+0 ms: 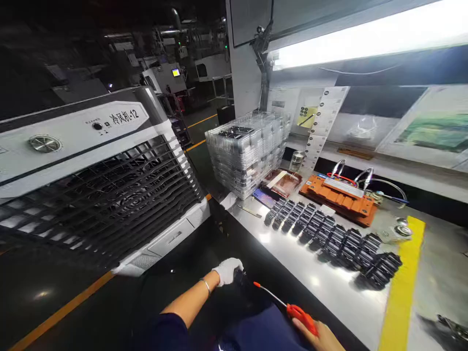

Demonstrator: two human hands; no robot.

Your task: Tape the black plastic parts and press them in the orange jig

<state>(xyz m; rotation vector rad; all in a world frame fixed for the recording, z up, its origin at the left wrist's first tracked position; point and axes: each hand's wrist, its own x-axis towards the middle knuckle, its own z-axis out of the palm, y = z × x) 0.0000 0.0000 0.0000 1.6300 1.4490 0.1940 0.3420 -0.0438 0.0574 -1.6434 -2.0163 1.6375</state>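
My left hand (227, 271), in a white glove, is closed on a small black part (241, 279), its shape hard to make out against the dark floor. In my bare right hand (321, 336) is a red air blow gun (302, 319). Its thin metal nozzle has an orange-red tip, which points left toward the black part and stays a little apart from it. To the right, black ribbed parts (331, 239) stand in a row along the metal bench (278, 248). Behind that row sits an orange fixture (338, 200) with hoses and metal fittings.
Stacked clear plastic trays (248, 151) stand at the bench's far left end, beside a reddish-brown flat tray (283, 183) and a glass jar (297, 160). Yellow tape (402, 282) crosses the bench at right. A large air cooler (109, 170) stands to the left on the floor.
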